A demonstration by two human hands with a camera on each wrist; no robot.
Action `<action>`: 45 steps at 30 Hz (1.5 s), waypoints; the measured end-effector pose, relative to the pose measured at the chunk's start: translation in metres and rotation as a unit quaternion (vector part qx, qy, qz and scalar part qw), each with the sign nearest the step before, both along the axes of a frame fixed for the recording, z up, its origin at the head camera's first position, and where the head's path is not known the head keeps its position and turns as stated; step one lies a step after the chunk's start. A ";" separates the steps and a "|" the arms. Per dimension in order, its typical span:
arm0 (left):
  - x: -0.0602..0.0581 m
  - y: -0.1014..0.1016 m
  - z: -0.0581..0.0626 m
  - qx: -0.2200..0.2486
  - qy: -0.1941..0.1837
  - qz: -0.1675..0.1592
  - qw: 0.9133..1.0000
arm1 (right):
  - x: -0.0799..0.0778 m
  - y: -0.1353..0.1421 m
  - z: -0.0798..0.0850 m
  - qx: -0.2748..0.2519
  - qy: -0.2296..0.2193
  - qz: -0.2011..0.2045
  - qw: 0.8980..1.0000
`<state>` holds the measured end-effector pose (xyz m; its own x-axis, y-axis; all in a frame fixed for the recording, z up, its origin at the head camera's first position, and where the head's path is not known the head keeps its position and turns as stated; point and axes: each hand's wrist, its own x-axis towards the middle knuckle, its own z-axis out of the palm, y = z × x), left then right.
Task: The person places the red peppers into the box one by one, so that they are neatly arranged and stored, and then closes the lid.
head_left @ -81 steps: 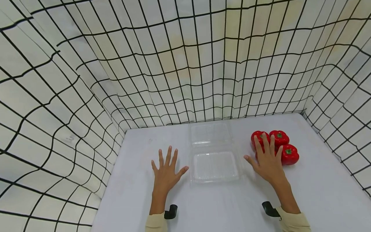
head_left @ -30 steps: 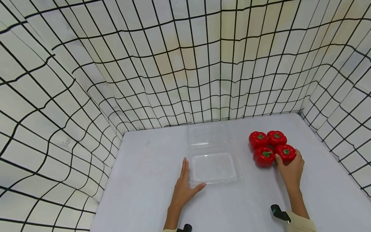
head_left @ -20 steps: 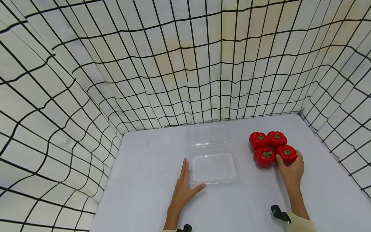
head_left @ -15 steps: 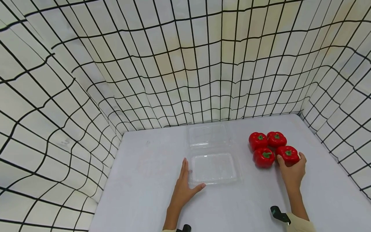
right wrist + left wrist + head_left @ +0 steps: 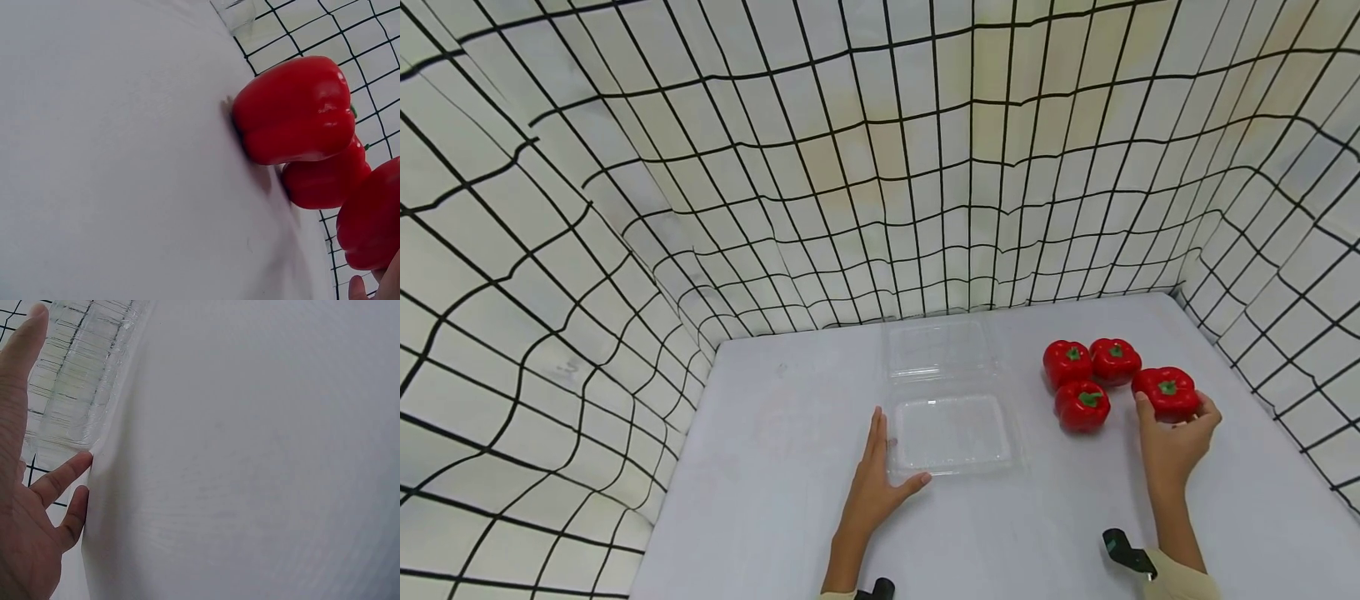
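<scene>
My right hand (image 5: 1176, 450) grips a red bell pepper (image 5: 1167, 392) with a green stem, thumb on its left side and fingers round its right. In the right wrist view that held pepper (image 5: 373, 219) appears at the right edge, off the table, with only some fingertips of the hand showing. Three more red bell peppers (image 5: 1082, 407) stand grouped just to its left. My left hand (image 5: 872, 492) lies at the left edge of a clear plastic clamshell box (image 5: 955, 433), fingers straight and thumb spread along its near side. In the left wrist view, a fingertip meets the clear box (image 5: 81, 375).
The clamshell's lid (image 5: 940, 348) lies folded back toward the rear of the white table (image 5: 775, 467). Walls covered with black-lined netting (image 5: 925, 167) enclose the table at the back and both sides.
My right hand has closed round the near-right pepper and drawn it up and rightward from the others. Earlier, my left hand came from the left to the box's edge; lately it stays still.
</scene>
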<state>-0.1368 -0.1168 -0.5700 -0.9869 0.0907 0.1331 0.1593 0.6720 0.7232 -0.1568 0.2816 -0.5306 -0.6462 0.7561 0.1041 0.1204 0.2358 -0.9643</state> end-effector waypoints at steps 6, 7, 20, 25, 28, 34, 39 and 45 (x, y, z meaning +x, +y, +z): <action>0.000 0.000 0.000 0.003 -0.001 -0.001 1.000 | -0.001 -0.001 0.005 0.031 0.035 -0.004 0.999; 0.000 0.000 0.000 0.002 -0.001 -0.001 1.000 | -0.001 -0.001 0.006 0.034 0.039 -0.005 0.999; 0.001 0.000 0.001 0.007 0.001 -0.010 1.000 | 0.000 -0.006 0.017 0.033 0.065 0.000 0.997; 0.002 0.000 0.003 0.006 -0.007 -0.009 1.000 | -0.002 -0.007 0.020 0.024 0.081 -0.004 0.996; 0.002 0.001 0.004 0.004 -0.009 -0.008 1.000 | -0.003 -0.008 0.021 0.023 0.103 0.002 0.994; 0.002 0.000 0.003 0.004 -0.002 -0.008 1.000 | -0.006 -0.013 0.026 0.015 0.143 0.043 0.989; 0.002 0.000 0.003 0.005 0.001 -0.008 1.000 | -0.011 -0.020 0.033 -0.012 0.185 0.092 0.978; 0.002 0.000 0.007 0.002 0.000 -0.008 1.000 | -0.016 -0.032 0.042 -0.015 0.185 0.139 0.973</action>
<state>-0.1348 -0.1168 -0.5632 -0.9853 0.1069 0.1336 0.1707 0.6668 0.7255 -0.1726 0.2494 -0.4883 -0.7491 0.5630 0.3491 -0.3008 0.1804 -0.9365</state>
